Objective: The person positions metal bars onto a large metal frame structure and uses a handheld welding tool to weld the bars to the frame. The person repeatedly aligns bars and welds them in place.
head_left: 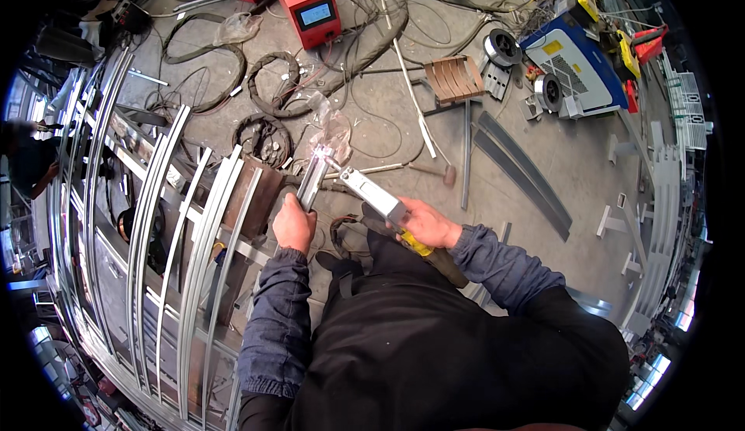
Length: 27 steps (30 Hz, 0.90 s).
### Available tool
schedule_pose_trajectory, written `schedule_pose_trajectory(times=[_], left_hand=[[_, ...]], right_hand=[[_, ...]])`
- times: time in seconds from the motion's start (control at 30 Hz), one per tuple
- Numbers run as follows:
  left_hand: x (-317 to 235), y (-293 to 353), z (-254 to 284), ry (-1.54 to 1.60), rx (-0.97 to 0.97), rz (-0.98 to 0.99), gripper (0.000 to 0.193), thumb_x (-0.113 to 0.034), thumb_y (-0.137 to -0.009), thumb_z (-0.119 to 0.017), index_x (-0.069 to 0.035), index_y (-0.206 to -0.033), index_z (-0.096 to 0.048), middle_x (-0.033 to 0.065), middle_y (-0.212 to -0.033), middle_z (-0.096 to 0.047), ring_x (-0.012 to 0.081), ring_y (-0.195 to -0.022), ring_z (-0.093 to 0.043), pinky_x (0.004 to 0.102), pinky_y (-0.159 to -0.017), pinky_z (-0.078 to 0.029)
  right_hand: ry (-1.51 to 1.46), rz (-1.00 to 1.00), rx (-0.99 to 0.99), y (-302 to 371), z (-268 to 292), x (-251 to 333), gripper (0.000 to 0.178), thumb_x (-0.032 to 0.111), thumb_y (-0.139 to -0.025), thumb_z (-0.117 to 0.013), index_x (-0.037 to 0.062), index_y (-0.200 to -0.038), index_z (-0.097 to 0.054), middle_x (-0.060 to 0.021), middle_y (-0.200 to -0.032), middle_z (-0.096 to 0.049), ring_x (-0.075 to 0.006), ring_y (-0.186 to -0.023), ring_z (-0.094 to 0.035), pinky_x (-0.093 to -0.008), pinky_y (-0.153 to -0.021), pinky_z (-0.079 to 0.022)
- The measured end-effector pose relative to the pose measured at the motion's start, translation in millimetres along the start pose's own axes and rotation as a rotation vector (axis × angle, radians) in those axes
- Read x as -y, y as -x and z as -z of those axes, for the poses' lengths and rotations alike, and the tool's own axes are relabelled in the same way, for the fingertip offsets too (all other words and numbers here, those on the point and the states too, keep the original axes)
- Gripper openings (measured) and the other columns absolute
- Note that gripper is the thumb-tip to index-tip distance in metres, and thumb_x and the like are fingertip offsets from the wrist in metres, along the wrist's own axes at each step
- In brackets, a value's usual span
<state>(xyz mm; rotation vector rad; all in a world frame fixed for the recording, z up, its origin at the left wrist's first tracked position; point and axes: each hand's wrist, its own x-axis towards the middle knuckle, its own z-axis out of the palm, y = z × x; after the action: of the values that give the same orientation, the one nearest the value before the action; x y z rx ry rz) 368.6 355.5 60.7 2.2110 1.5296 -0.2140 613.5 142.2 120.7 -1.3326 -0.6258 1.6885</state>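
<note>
Concrete workshop floor around me, grey, strewn with hoses. Red box-shaped machine with a lit screen sits ahead, thick black sheathed cable coil below it. Blue-and-white metal cabinet up on the right, two flat grey metal bars on the floor nearer me. Long silver metal strips lie side by side on my left.

Workpiece: short silver metal profile, out in front of me, tilted slightly right toward its far end. Left hand has its near end, fingers closed round it. Right hand is wrapped round the grip of a silver box-shaped welding gun; can't tell if a finger is pressing a trigger. Yellow piece shows just below that hand.

Gun points up-left, nozzle at the profile's far end. Bright glow there, so I read the step as welding that end, arc live. Glare hides the joint; can't tell contact or bead quality. Crumpled clear plastic lies right behind the glow from this view, depth unclear.

Next move, my judgement: profile held dead steady, nozzle angle constant, slow pass along the seam, then trigger off before regripping or turning the part.
</note>
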Motion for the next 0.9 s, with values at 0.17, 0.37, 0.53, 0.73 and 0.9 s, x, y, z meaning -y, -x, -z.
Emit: schedule_pose_trajectory(times=[0.17, 0.37, 0.53, 0.73, 0.9], left_hand=[[-1, 0, 1, 0.003, -0.003, 0.01, 0.043, -0.025, -0.083, -0.085, -0.004, -0.107, -0.057, 0.0221, -0.1, -0.076, 0.045, -0.098, -0.075, 0.0545, -0.085, -0.059], [3, -1, -2, 0.003, 0.006, 0.023, 0.042, -0.025, -0.083, -0.084, -0.004, -0.107, -0.057, 0.022, -0.1, -0.076, 0.0448, -0.098, -0.074, 0.0546, -0.085, -0.059], [-1, 1, 1, 0.004, 0.003, 0.022, 0.042, -0.026, -0.084, -0.085, -0.004, -0.107, -0.057, 0.0218, -0.1, -0.076, 0.0445, -0.098, -0.074, 0.0543, -0.085, -0.059], [0, 1, -1, 0.004, 0.001, 0.022, 0.043, -0.025, -0.084, -0.085, -0.005, -0.107, -0.056, 0.0215, -0.1, -0.076, 0.0444, -0.098, -0.075, 0.0543, -0.085, -0.059], [3, 0, -3, 0.043, 0.017, 0.032, 0.043, -0.026, -0.084, -0.085, -0.006, -0.107, -0.056, 0.0219, -0.101, -0.076, 0.0446, -0.097, -0.075, 0.0541, -0.085, -0.059]], right_hand=[[-0.047, -0.015, 0.002, 8, 3, 4, 0.041, 0.022, -0.117, -0.054, 0.0064, -0.155, -0.052, -0.0053, -0.119, -0.066, -0.0132, -0.108, -0.065, -0.0349, -0.083, -0.062], [-0.049, 0.013, 0.046, 4, 17, -3, 0.043, 0.025, -0.115, -0.058, 0.0056, -0.153, -0.053, -0.0059, -0.116, -0.067, -0.0149, -0.105, -0.066, -0.035, -0.084, -0.062], [-0.065, -0.01, 0.041, 2, 18, -5, 0.042, 0.022, -0.114, -0.058, 0.0052, -0.153, -0.054, -0.0059, -0.117, -0.067, -0.0146, -0.104, -0.066, -0.0341, -0.084, -0.061], [-0.06, 0.0, 0.027, 1, 15, -5, 0.042, 0.013, -0.112, -0.055, 0.0065, -0.154, -0.054, -0.0044, -0.117, -0.067, -0.0133, -0.105, -0.065, -0.0332, -0.083, -0.06], [-0.104, -0.003, 0.047, 2, 17, -3, 0.043, 0.008, -0.111, -0.052, 0.007, -0.154, -0.055, -0.004, -0.117, -0.067, -0.0123, -0.106, -0.064, -0.0324, -0.083, -0.06]])
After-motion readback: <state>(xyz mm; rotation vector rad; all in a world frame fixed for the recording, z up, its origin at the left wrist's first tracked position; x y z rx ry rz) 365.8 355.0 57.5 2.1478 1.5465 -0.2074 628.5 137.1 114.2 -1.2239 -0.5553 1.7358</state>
